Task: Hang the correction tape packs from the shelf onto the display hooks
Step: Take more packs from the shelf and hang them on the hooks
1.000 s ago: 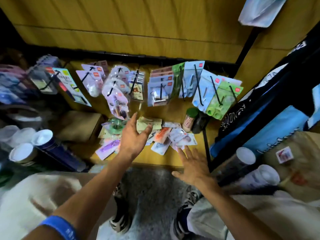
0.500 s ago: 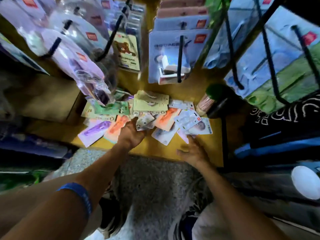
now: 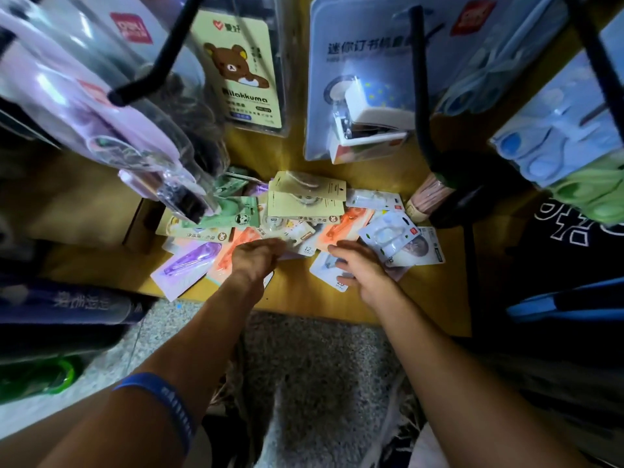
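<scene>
A loose heap of correction tape packs (image 3: 305, 211) lies spread on the yellow wooden shelf (image 3: 435, 298), just below the display hooks (image 3: 420, 89): flat carded blisters in cream, mint green, orange, purple and white, overlapping at all angles. The left hand (image 3: 256, 258) reaches into the middle of the heap with fingers curled down onto a white pack (image 3: 300, 236); whether it pinches it I cannot tell. The right hand (image 3: 361, 265) lies on another white pack (image 3: 329, 270) at the shelf's front, fingers bent over it. Stapler and scissor packs hang overhead; speckled grey floor (image 3: 320, 366) runs beneath.
</scene>
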